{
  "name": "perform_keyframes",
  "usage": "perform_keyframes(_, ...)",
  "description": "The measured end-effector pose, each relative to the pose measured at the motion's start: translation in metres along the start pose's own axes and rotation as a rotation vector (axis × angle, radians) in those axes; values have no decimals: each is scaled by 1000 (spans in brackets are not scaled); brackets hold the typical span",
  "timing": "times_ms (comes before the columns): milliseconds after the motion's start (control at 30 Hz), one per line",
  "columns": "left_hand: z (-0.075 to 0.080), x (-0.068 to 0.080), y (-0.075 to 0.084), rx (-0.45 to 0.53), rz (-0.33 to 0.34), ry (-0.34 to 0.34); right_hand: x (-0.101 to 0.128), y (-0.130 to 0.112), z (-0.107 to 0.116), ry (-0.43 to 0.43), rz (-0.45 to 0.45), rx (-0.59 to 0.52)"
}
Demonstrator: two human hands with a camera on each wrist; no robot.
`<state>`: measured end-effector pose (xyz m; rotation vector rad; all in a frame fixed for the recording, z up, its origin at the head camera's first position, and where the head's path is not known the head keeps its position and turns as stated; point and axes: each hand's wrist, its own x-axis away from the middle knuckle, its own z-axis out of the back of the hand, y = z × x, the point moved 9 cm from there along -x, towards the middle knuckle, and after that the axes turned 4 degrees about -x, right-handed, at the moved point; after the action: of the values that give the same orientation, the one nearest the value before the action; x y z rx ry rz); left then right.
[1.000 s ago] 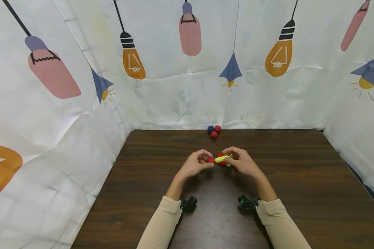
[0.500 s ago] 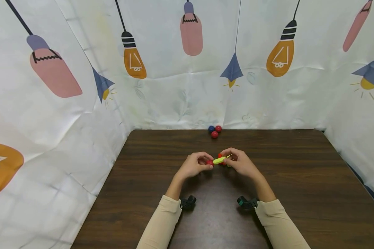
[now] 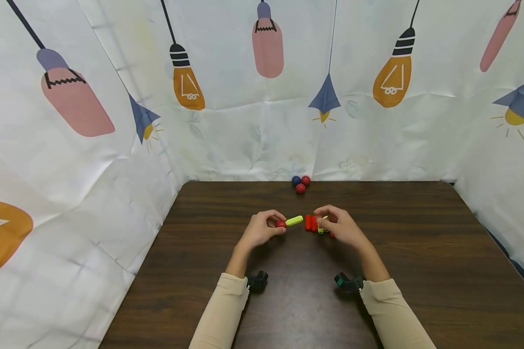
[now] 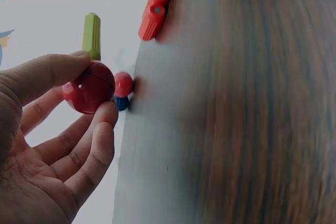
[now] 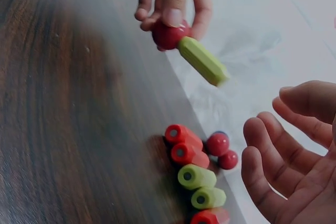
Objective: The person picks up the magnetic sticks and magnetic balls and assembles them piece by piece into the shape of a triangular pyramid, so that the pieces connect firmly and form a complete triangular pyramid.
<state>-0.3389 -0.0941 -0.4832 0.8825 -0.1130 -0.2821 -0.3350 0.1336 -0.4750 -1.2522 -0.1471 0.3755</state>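
Dark table (image 3: 305, 300), red ball (image 4: 90, 88) in left grip (image 3: 258, 230)

Dark wood-grain tabletop (image 3: 301, 295); creased white sheeting (image 3: 227, 145) behind and both sides, printed with hanging lamps (image 3: 268, 48).

Left hand (image 4: 44, 169) is pinching a shiny red ball (image 4: 90, 88) left of centre, lime stick (image 4: 92, 35) poking up from it. Another red ball (image 4: 123, 84) and a blue ball (image 4: 122, 104) are showing just right of that, and two red sticks (image 4: 152, 23) are lying near top centre.
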Motion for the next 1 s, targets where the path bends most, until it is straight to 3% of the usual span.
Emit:
perform_keyframes(267, 15, 3, -23, -39, 75, 68, 1, 5, 13, 33, -16, -36)
perform_keyframes(567, 23, 3, -37, -92, 120, 111, -1, 7, 25, 96, -38, -61)
perform_keyframes(767, 24, 3, -41, -78, 136, 117, -13, 7, 19, 64, -34, -72)
perform_keyframes(1000, 25, 4, -41, -80, 121, 111, -44, 7, 18, -11, -50, -41)
